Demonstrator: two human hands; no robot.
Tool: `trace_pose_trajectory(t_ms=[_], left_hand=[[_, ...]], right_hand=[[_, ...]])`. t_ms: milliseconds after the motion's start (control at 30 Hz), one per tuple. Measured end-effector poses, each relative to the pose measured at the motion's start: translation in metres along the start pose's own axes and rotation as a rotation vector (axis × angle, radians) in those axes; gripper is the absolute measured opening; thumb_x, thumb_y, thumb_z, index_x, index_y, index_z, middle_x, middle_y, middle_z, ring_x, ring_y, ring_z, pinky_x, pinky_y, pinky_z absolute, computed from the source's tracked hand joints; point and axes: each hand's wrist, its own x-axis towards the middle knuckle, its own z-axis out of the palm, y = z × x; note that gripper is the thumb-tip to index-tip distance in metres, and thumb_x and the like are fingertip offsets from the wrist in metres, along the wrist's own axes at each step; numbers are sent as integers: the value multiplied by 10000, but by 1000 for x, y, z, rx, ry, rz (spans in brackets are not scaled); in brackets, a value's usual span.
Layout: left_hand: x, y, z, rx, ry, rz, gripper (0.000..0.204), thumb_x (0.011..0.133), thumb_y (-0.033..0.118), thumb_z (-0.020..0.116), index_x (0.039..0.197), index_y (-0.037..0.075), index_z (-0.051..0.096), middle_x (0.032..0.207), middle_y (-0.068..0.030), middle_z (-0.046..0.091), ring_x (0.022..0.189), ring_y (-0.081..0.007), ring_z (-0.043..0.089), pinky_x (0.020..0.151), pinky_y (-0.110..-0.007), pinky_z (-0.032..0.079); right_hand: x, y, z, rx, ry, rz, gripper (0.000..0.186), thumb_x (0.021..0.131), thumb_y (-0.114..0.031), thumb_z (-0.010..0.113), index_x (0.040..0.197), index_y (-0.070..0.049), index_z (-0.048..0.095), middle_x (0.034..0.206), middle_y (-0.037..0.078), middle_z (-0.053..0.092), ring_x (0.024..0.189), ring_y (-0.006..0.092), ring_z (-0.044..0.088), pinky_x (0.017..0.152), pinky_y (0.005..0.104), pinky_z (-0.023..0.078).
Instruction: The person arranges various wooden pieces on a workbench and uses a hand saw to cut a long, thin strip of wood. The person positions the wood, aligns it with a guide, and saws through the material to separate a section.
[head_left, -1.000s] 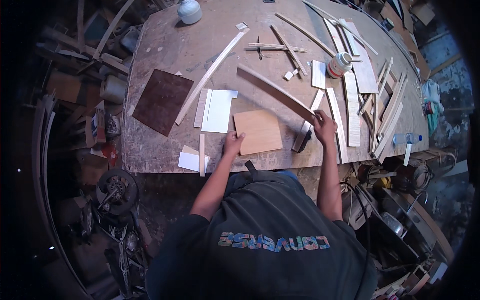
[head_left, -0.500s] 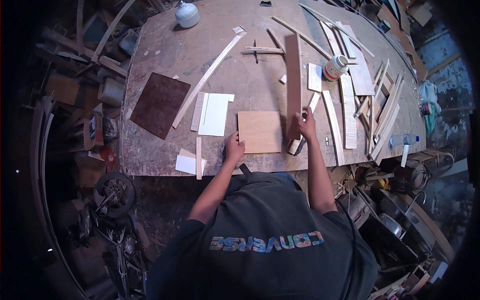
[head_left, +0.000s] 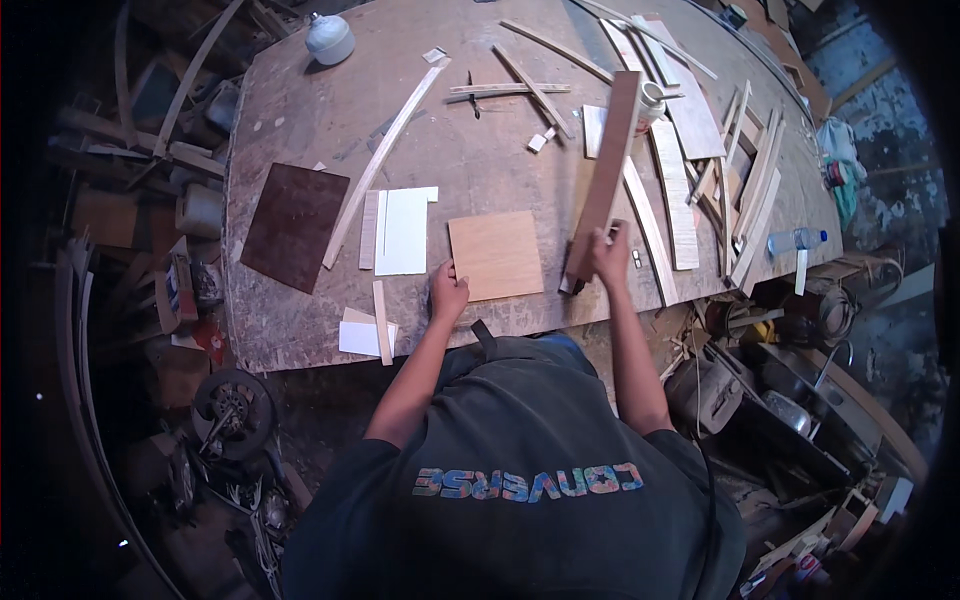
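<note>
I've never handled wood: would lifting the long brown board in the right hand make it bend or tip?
Probably stiff: the board looks straight while the right hand grips only its near end. Its far end might dip, since most length extends beyond the hand.

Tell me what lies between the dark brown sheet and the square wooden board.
In the head view, left to right: the lower part of a long pale strip, a short wooden strip, a white panel, then bare tabletop.

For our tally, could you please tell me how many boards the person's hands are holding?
2: a squarish tan board, its left edge gripped by the left hand, and a long brown board in the right hand.
</note>
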Motion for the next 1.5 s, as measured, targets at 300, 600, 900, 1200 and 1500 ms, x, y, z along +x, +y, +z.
trace_pose_trajectory(t_ms=[300, 600, 900, 1200, 1500], left_hand=[[0, 3, -10, 75, 10, -10, 508, 841, -53, 669, 1331, 3, 546, 1014, -128, 714, 831, -205, 701, 748, -341, 544], [-8, -2, -33, 160, 23, -24, 539, 819, -31, 691, 1340, 14, 559, 1037, -165, 684, 875, -291, 694, 780, -386, 541], [-15, 2, -62, 391, 256, 119, 473, 846, 74, 667, 1309, 13, 595, 1139, -230, 677, 1029, -380, 666, 906, -424, 527], [21, 46, -65, 404, -3, -43, 589, 782, 92, 749, 1327, -25, 562, 1226, -252, 611, 1142, -401, 606, 983, -423, 494], [-15, 29, -17, 425, 6, 248, 698, 757, 44, 755, 1395, -4, 478, 1238, -226, 549, 1207, -404, 532, 1054, -426, 450]], right_hand=[[-7, 6, -24, -173, 155, 4, 323, 940, -158, 620, 1214, -15, 526, 1002, 297, 660, 905, 478, 666, 761, 502, 517], [16, 12, -52, -105, -311, -30, 293, 911, 24, 567, 1199, -32, 552, 1002, 226, 685, 997, 311, 696, 833, 372, 530], [31, -11, -35, -378, -654, -260, 189, 916, -49, 607, 1080, -143, 601, 995, 94, 718, 1042, 339, 670, 1126, 659, 227], [49, -7, -15, -444, -666, -277, 172, 906, -105, 639, 1065, -169, 617, 1005, 41, 723, 1039, 313, 666, 1095, 676, 253], [68, 30, -38, -358, -767, -82, 272, 806, -46, 658, 1037, -189, 647, 989, 15, 729, 1028, 268, 679, 1120, 648, 223]])
